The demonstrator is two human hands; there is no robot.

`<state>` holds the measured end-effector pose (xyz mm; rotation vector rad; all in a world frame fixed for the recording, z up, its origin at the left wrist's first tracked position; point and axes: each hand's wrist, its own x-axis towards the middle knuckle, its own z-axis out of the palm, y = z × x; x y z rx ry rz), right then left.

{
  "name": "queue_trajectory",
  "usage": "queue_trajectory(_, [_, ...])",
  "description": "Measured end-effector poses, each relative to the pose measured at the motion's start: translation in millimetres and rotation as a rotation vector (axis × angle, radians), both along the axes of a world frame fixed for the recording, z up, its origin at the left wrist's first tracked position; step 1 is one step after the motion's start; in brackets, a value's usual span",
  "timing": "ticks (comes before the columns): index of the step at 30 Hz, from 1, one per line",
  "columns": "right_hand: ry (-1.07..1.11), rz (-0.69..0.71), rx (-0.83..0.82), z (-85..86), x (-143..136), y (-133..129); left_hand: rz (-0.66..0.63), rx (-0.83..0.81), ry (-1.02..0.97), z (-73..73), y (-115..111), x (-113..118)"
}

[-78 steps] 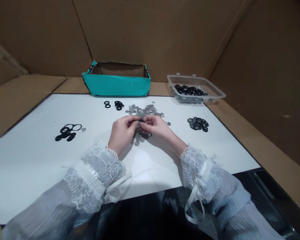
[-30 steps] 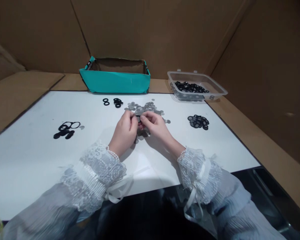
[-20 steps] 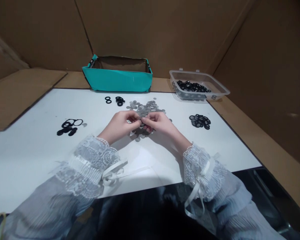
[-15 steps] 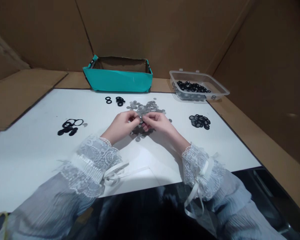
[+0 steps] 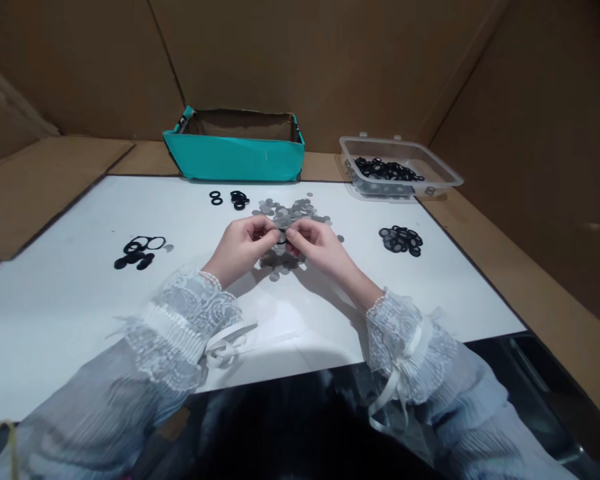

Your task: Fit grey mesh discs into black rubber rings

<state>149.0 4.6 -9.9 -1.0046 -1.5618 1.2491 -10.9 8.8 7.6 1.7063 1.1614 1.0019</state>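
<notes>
Between my fingertips is a small black ring point(image 5: 281, 237) with a grey centre, pinched from both sides. My left hand point(image 5: 245, 245) closes thumb and finger on its left edge. On the right edge, my right hand point(image 5: 321, 247) grips it the same way, its lower fingers curled. Both hands are over a loose pile of grey discs point(image 5: 300, 210), which spreads behind and below them and is partly hidden by the fingers. Whether the disc is seated in the ring, I cannot tell.
Black rings with grey centres point(image 5: 401, 241) lie heaped at right. Black rings and discs point(image 5: 134, 253) are at left, several black rings point(image 5: 239, 200) behind my left hand. A teal box point(image 5: 240, 160) and a clear plastic container point(image 5: 405, 183) of ringed discs stand at the back. Cardboard walls point(image 5: 370, 67) enclose the table.
Both hands stay together over the pile with only slight finger movement. The ring between the fingertips shows more plainly now. The whole view has shifted very slightly.
</notes>
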Motion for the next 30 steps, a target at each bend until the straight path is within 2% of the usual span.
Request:
queue_trajectory(3, [0.004,0.008,-0.051,-1.8,-3.4,-0.6,0.014,-0.019,-0.016,-1.8,-2.3,1.8])
queue_trajectory(5, [-0.024,-0.005,-0.05,-2.1,-4.2,-0.9,-0.02,-0.04,0.011,-1.6,-2.9,1.1])
queue_trajectory(11, [-0.213,-0.016,0.146,-2.5,-0.2,-1.1,-0.154,-0.078,0.139,2.8,-3.1,-4.3])
queue_trajectory(15, [-0.214,0.023,0.162,-3.2,1.6,-1.5,-0.179,-0.205,0.04,3.2,-3.9,-4.3])
queue_trajectory(17, [-0.177,0.044,0.135,-2.0,2.1,-1.8,-0.16,-0.216,-0.003,3.5,-3.7,-3.4])
queue_trajectory(20, [-0.103,0.067,0.084,2.2,2.6,-2.1,-0.091,-0.15,-0.034,4.4,-2.4,-1.7])
queue_trajectory(24, [-0.049,0.024,0.084,5.5,1.4,-3.7,-0.017,-0.073,-0.093,4.3,-1.8,0.1])
queue_trajectory(30, [-0.026,-0.021,0.025,-3.4,-5.9,-6.6,-0.002,-0.098,-0.077,1.1,-4.0,0.3])
